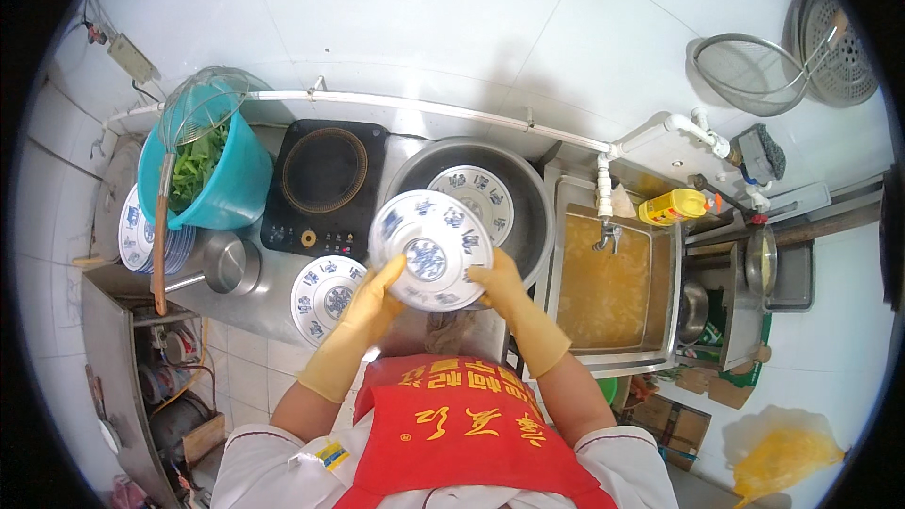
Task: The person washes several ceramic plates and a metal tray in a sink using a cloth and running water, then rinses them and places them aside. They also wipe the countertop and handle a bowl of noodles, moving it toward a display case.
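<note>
Both my hands wear yellow rubber gloves and grip one white plate with blue patterns (463, 283) by its rim, face up. My left hand (382, 297) holds its left edge, the thumb on top. At the right edge is my right hand (500, 281). Behind the held plate, a similar patterned plate (488, 187) lies in a large metal basin (541, 226). Another patterned plate (314, 297) rests on the steel counter, partly covered by my left glove. A brown cloth (447, 332) lies at the counter's front edge, just below the held plate.
Left stand an induction cooker (322, 177), a small saucepan (230, 265), a plate stack (134, 233) and a turquoise bucket of greens (244, 177), a long-handled strainer (161, 226) across it. Right is a sink (668, 297) of cloudy brown water, with a tap (606, 233) and yellow bottle (668, 207).
</note>
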### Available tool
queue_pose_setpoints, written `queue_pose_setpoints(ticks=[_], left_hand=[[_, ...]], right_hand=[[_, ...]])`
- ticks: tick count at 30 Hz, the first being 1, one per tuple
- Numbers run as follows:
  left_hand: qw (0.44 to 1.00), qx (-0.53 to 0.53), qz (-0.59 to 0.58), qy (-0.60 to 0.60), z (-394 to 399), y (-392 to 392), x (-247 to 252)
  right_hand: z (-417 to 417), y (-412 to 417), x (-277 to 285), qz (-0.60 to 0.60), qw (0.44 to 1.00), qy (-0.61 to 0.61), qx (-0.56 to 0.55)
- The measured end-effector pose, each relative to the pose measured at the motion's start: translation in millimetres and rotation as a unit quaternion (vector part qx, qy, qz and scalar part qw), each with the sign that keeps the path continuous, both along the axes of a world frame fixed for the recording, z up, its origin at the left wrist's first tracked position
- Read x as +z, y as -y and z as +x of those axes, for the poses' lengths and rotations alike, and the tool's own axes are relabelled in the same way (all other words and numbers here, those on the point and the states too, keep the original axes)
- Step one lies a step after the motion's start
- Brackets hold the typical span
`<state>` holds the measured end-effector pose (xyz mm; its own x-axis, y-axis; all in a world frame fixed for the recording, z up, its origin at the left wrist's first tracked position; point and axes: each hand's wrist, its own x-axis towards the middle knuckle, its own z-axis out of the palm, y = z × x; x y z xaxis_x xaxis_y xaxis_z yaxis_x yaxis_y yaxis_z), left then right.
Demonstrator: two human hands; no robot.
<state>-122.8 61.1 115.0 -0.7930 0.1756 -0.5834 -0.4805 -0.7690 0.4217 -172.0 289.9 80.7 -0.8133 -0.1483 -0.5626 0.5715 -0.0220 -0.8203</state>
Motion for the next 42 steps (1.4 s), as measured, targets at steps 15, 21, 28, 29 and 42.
queue_pose_setpoints(ticks=[15, 21, 28, 29, 42], left_hand=[[0.917, 0.205, -0.266, 0.217, 122, 118, -69], [0.899, 0.172, -0.316, 0.250, 134, 127, -98], [0.876, 0.132, -0.392, 0.248, 126, 123, -99], [0.866, 0.113, -0.416, 0.252, 126, 122, -98], [0.753, -0.218, -0.565, 0.257, 118, 140, -89]], right_hand=[[-82, -35, -87, 0.397, 0.915, -0.011, -0.073], [-80, -19, -127, 0.166, 0.961, 0.105, -0.193], [-81, -17, -123, 0.270, 0.947, 0.048, -0.170], [-81, -16, -122, 0.271, 0.948, 0.069, -0.151], [-36, -31, -86, -0.353, 0.815, 0.389, -0.244]])
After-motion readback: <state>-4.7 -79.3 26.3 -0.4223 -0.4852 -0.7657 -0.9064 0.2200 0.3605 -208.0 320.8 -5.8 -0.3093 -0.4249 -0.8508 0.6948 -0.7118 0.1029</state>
